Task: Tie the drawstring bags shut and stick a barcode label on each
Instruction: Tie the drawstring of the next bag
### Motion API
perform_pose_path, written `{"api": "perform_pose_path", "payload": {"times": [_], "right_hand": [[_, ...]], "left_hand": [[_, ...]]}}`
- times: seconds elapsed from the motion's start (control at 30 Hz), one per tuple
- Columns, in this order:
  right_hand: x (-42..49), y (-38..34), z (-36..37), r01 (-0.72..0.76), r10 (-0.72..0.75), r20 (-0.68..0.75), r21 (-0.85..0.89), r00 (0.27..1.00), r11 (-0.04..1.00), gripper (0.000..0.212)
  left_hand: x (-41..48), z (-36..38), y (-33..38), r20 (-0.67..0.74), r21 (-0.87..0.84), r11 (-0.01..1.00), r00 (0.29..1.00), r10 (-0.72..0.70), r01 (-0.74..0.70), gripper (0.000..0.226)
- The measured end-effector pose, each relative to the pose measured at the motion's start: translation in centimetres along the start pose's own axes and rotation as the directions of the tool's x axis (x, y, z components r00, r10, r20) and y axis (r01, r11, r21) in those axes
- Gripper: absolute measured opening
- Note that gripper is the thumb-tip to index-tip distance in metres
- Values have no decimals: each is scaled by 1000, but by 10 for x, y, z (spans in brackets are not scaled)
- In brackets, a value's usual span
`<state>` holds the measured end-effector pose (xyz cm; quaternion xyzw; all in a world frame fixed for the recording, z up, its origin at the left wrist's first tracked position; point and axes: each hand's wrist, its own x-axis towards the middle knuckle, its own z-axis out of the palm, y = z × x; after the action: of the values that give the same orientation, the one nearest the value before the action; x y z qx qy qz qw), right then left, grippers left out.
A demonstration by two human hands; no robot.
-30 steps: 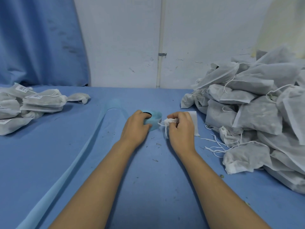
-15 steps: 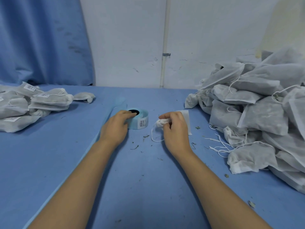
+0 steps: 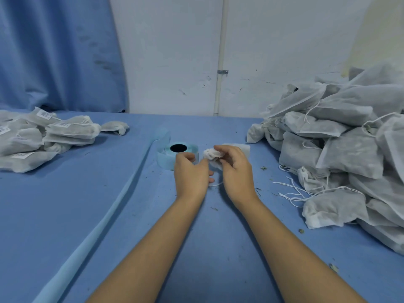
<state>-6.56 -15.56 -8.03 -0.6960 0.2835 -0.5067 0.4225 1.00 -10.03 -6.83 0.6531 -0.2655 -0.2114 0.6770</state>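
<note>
Mostly hidden, bag (image 3: 243, 147) pinched by right hand (image 3: 237, 171), left hand (image 3: 190, 174) unclear

On the blue cloth-covered table (image 3: 109, 226), a pale blue label roll (image 3: 185, 149) sits centre-rear, its backing strip (image 3: 122, 197) trailing near-left. A heap of labelled grey mesh bags (image 3: 43, 138) lies left and a heap of grey drawstring bags (image 3: 349, 154) right. A small white bag (image 3: 211, 155) sits just right of the roll.
</note>
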Motion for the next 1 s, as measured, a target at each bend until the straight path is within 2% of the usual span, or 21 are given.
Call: {"api": "perform_pose_path", "payload": {"times": [0.1, 0.17, 0.23, 0.33, 0.4, 0.43, 0.53, 0.63, 0.73, 0.83, 0.93, 1.0], "right_hand": [[-2, -1, -1, -13, 14, -8, 50, 1000, 999, 45], [-2, -1, -1, -6, 7, -22, 62, 1000, 998, 44], [-2, -1, -1, 14, -12, -36, 52, 999, 999, 42], [-3, -2, -2, 91, -91, -18, -25, 996, 996, 40], [-4, -4, -3, 176, -175, 20, -110, 984, 978, 39], [-4, -4, -4, 207, -204, 39, -142, 978, 968, 38], [-4, -4, -5, 270, -265, 56, -256, 963, 928, 39], [-4, -2, -6, 262, -254, 70, -339, 965, 904, 46], [-2, 4, -7, 188, -149, 126, -407, 981, 894, 55], [-2, 8, -8, 109, -43, 154, -450, 987, 887, 47], [-1, 6, -7, 41, -38, 16, -452, 999, 891, 33], [-1, 2, -5, -33, -5, -88, -429, 996, 903, 6]], "left_hand": [[1, 1, 0, 25, -116, 988, 995, -100, 102, 7], [2, 0, -1, 24, -154, 976, 988, -150, 151, 12], [5, -4, -3, 2, -46, 997, 998, -70, 70, 28], [8, -11, -5, 111, -58, 998, 994, 19, -13, 39], [9, -13, -6, 176, -75, 997, 984, 15, -2, 29], [8, -14, -6, 182, -29, 999, 983, 24, -19, 23], [8, -15, -9, 99, 139, 985, 991, 92, -105, 12], [8, -12, -9, 98, 166, 979, 990, 105, -120, 11], [5, -9, -5, 208, 27, 1000, 978, -6, 0, 13], [2, -6, -2, 320, -133, 970, 935, -151, 203, 20], [2, -5, -1, 370, -203, 934, 906, -206, 295, 22], [2, -5, 0, 382, -212, 927, 899, -213, 309, 23]]}}
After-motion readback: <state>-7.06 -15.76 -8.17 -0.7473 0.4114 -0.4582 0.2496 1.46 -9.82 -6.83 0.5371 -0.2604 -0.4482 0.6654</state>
